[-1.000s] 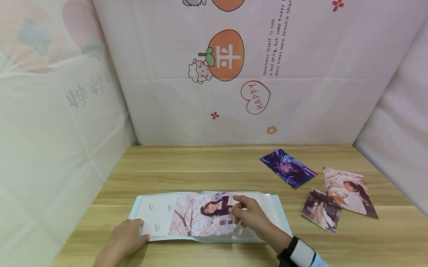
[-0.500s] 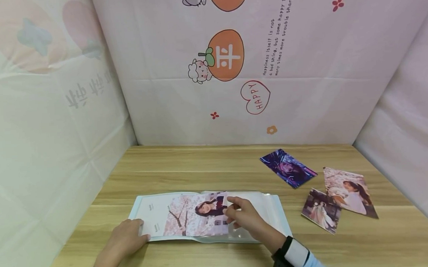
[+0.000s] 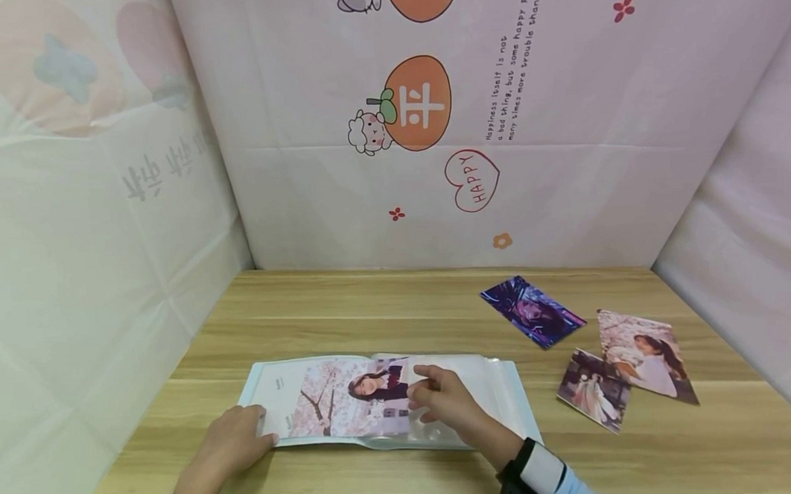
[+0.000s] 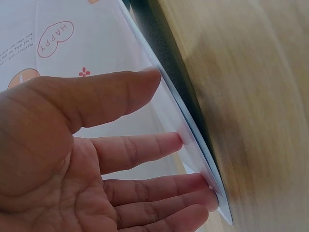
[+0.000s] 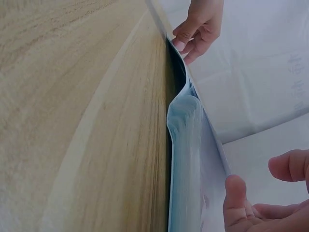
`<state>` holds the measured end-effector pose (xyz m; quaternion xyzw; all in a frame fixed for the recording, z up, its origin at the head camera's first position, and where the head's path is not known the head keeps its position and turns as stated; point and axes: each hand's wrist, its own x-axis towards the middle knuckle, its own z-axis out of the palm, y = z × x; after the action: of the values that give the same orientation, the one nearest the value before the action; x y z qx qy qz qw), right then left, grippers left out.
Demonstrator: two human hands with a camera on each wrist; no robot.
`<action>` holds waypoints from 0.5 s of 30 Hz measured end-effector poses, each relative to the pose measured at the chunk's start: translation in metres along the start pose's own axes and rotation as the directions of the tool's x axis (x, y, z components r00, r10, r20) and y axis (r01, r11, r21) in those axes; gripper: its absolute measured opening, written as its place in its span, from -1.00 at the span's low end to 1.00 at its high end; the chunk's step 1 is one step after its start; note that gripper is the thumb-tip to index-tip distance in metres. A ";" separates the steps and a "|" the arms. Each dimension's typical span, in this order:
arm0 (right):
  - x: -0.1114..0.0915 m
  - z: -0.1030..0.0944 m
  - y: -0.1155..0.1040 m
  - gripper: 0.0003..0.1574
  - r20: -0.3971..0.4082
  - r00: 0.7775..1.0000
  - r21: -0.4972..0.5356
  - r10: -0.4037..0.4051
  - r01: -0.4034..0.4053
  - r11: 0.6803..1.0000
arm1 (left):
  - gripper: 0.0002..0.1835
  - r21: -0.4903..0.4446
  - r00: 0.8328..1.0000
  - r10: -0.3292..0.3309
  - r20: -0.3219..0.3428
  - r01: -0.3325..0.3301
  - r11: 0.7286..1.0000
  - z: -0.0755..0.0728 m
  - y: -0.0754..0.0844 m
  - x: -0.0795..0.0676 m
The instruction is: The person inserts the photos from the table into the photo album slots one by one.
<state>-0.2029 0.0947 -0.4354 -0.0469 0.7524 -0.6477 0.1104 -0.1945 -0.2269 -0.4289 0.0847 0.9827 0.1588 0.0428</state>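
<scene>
A light-blue photo album lies open on the wooden table. Across its middle is a long cherry-blossom photo of a person with dark hair, partly under the clear pocket film. At the photo's right edge my right hand pinches it, index finger extended; the right wrist view shows a fingertip right at that edge. My left hand rests at the album's left end. In the left wrist view its fingers are nearly straight against the page, with the thumb tip at the album edge.
To the right lie a purple-blue photo, a pink blossom photo and a smaller photo overlapping it. White printed cloth walls the table at the back and both sides.
The right hand and the cherry-blossom photo have slid left across the album, covering more of the white left page. The left hand has stayed in place.
</scene>
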 end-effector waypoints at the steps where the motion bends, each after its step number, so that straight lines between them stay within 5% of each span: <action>1: 0.000 0.001 0.001 -0.30 0.004 1.000 0.011 -0.002 0.002 1.000 | -0.52 0.000 1.000 0.000 0.003 0.000 1.000 0.000 0.000 0.000; 15: 0.001 0.019 0.000 -0.42 0.049 0.997 0.113 -0.063 0.057 0.992 | -0.52 -0.001 1.000 0.004 0.003 -0.004 1.000 0.000 -0.001 0.000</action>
<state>-0.1992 0.0765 -0.4378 -0.0801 0.7102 -0.6903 0.1131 -0.1942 -0.2280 -0.4296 0.0867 0.9824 0.1593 0.0442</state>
